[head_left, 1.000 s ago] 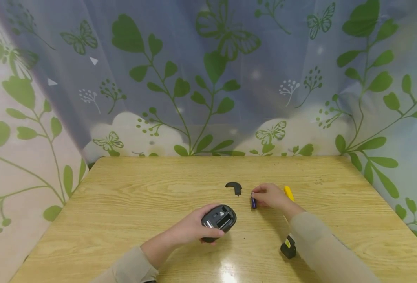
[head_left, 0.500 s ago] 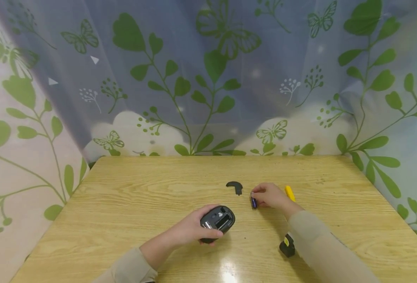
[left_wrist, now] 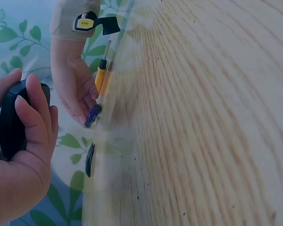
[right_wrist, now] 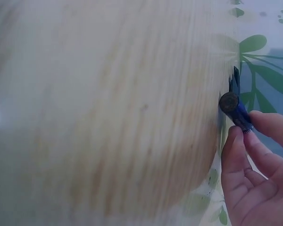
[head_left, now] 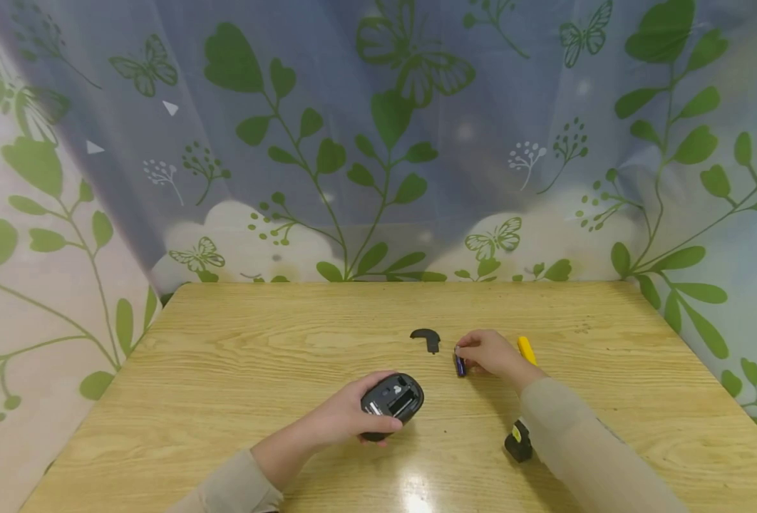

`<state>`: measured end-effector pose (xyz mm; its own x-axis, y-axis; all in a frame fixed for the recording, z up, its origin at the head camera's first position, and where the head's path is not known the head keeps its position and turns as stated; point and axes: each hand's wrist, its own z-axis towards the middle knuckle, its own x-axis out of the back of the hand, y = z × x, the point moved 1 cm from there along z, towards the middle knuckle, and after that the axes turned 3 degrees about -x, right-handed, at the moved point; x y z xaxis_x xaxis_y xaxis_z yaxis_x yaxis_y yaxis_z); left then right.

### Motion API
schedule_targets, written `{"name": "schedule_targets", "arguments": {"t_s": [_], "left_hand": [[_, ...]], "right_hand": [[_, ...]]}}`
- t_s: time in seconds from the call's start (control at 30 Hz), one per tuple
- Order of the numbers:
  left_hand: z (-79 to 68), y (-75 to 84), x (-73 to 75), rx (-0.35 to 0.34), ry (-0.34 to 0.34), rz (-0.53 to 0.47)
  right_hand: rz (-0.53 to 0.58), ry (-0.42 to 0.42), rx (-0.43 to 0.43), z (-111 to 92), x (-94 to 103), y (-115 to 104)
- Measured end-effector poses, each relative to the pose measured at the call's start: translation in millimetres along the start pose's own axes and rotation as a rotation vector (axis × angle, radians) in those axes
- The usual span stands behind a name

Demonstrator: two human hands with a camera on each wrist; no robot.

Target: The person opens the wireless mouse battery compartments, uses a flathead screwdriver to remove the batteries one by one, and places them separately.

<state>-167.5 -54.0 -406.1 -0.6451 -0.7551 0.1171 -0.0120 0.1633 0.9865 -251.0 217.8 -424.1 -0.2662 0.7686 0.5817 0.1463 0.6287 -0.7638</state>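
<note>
In the head view, my left hand (head_left: 346,417) grips a black computer mouse (head_left: 391,406) with its underside turned up and the battery compartment uncovered. From the left wrist view, the same mouse (left_wrist: 13,120) appears edge-on between thumb and fingers. My right hand (head_left: 490,353) pinches a dark blue battery (head_left: 460,363) by one end, low at the tabletop; whether it touches the wood is unclear. The right wrist view shows the battery's round end (right_wrist: 229,101) pointing away from the fingertips. A curved black battery cover (head_left: 427,338) lies just left of the right hand.
A screwdriver with a yellow handle (head_left: 527,350) lies beyond the right wrist, partly covered by it. A black device with a yellow label (head_left: 518,442) sits at the right sleeve. The wooden table (head_left: 276,320) ends at a patterned curtain (head_left: 378,178).
The left hand has drifted slightly left with the mouse. The right hand stays at nearly the same spot, still pinching the battery.
</note>
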Motion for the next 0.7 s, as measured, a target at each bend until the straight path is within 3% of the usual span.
{"name": "schedule_targets", "arguments": {"t_s": [0.3,0.7], "left_hand": [[0.1,-3.0,1.8,-0.007,-0.002,0.005],[-1.1,-4.0,3.1,0.001,-0.005,0.016]], "right_hand": [[0.0,-0.046,0.041,2.1,4.8,2.5],[-0.042,-0.004,0.011,-0.2,0.0,-2.1]]}}
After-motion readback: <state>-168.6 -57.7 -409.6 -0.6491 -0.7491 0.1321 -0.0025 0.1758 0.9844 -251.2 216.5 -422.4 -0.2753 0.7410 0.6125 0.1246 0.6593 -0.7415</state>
